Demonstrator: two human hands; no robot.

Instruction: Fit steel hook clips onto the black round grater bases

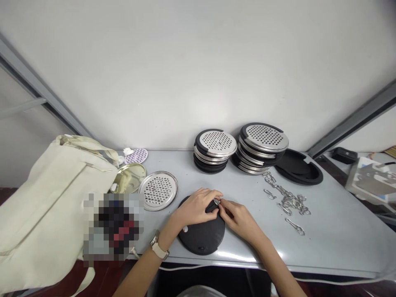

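Note:
A round black lid-like disc (202, 237) lies on the grey table near its front edge. My left hand (196, 206) rests over its far part, thumb and fingers closed around a raised black piece at the rim. My right hand (236, 216) is closed in a pinch at the disc's right far edge, its fingertips meeting those of my left hand. Between them shows a small shiny metal piece (216, 202), mostly covered by fingers; it looks like a snap hook. Right of my hands lies a loose pile of metal snap hooks (292, 201).
Two stacks of perforated metal discs with black rims, one stack (215, 142) and a taller one (262, 138), stand by the wall. A perforated disc (158, 190), a gold-coloured lid (131, 175) and a cream bag (46, 206) are left. A black round tray (298, 167) sits right.

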